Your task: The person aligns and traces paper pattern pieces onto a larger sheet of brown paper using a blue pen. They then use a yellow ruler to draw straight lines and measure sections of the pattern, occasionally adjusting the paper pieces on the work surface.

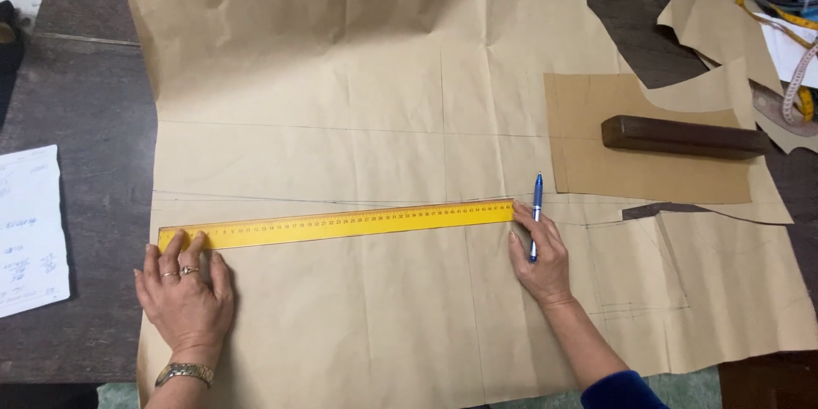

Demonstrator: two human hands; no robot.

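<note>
left hand (186,294) flat on yellow ruler (336,224) | right hand (538,257) fingers grasp blue pen (536,204) | white sheet (30,230) far left

Lighting: even, soft, from overhead; faint shadows under hands. Brown paper (341,77) bright, glare-free. Focus sharp; dark tabletop (85,102) corners dimmer.

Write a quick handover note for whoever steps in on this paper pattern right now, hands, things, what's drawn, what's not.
Left hand: flat on the left end of the yellow ruler, pinning it.
Right hand: at the ruler's right end, holding a blue pen, tip down.
Ruler lies slightly tilted across the brown paper.
Wooden block weighs down a smaller paper piece to the right.
Done: several pencil lines and fold creases show on the paper.
Left: no fresh pen line visible along the ruler's edge.
</note>
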